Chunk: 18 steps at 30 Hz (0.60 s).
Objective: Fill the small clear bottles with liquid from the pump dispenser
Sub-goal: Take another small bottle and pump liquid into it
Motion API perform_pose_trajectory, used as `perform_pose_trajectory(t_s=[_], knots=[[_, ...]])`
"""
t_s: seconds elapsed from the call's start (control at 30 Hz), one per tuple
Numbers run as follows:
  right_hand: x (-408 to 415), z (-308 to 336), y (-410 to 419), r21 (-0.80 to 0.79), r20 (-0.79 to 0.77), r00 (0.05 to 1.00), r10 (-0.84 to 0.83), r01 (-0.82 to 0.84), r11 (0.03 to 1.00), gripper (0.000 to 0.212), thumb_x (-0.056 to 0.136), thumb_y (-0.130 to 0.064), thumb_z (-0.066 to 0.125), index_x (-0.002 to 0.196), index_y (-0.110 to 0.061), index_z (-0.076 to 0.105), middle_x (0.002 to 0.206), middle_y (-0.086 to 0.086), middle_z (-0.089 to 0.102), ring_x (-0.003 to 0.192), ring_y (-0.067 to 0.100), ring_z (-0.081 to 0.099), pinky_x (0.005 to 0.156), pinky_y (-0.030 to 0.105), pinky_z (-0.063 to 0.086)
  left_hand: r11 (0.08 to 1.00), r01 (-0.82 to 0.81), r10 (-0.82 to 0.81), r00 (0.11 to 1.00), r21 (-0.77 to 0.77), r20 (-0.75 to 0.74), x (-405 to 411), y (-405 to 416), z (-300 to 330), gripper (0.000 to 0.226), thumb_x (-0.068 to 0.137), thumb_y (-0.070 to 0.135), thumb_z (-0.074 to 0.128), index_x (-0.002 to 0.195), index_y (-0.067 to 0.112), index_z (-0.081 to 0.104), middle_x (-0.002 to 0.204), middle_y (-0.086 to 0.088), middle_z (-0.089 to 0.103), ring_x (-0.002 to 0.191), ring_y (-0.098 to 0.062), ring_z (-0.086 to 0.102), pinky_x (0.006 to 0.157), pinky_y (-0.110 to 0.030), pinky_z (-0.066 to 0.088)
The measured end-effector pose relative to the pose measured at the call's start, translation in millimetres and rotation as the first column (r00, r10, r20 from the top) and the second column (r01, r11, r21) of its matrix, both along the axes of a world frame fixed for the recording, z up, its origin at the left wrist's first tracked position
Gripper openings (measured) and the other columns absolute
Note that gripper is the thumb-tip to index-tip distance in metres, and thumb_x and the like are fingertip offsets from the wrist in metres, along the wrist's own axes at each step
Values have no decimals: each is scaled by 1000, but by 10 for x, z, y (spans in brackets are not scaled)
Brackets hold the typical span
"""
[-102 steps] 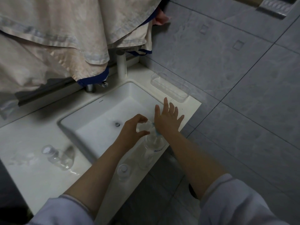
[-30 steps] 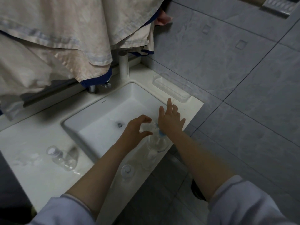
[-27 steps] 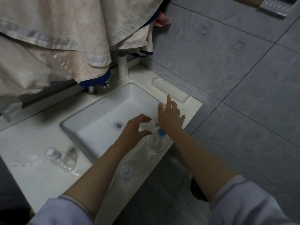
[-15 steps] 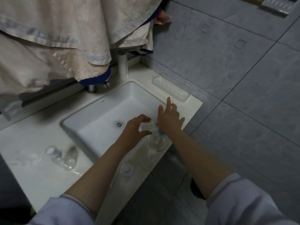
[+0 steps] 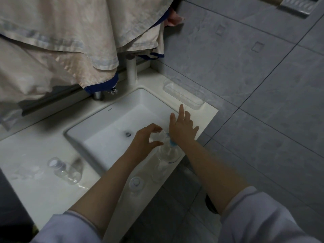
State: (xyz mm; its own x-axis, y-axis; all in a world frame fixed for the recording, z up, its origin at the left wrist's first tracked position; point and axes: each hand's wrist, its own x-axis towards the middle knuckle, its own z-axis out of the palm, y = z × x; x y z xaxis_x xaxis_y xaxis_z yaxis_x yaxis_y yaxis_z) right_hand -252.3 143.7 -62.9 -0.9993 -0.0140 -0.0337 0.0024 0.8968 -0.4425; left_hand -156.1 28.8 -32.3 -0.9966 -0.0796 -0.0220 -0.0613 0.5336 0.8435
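Observation:
My left hand (image 5: 146, 138) holds a small clear bottle (image 5: 158, 136) between thumb and curled fingers, right at the spout of the pump dispenser (image 5: 169, 153). The dispenser is clear with a blue pump head and stands on the counter's front edge beside the basin. My right hand (image 5: 183, 129) presses its palm down on the pump head, fingers straight and spread. A capped small bottle (image 5: 135, 183) stands on the counter edge below my left forearm. Another small clear bottle (image 5: 65, 170) lies on its side on the counter at the left.
A white rectangular sink (image 5: 84, 135) is set in the white counter (image 5: 35, 190). A clear tray (image 5: 184, 95) sits at the back right corner. Beige cloths (image 5: 70, 41) hang over the tap (image 5: 98, 95). Grey tiled floor (image 5: 254, 120) lies to the right.
Both hands stay at the dispenser. My right palm has kept pressing on the pump head with small up-and-down shifts; the left hand still holds the small bottle at the spout.

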Motion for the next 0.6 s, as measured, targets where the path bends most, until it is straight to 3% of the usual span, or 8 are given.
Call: perform_pose_trajectory(t_s=[0.33,0.6], knots=[[25,-12,10,40,-3,1000,1,-1,999,58,99,-50,11,152,-30,-3,158,2,14,143,26,18,112,59,1,999,0,-3,997,-36,-80,-11,-24,-87,45,75,13,74,115,3,57,115,-11,63,109,-22,58,99,-30,43],[-17,77,8,50,-64,997,41,-38,998,63,96,-59,11,151,-32,-1,159,2,10,145,28,12,113,57,0,1000,-25,22,992,-19,-125,-2,-20,-84,41,77,18,72,114,6,57,114,-8,63,105,-17,58,91,-18,38]])
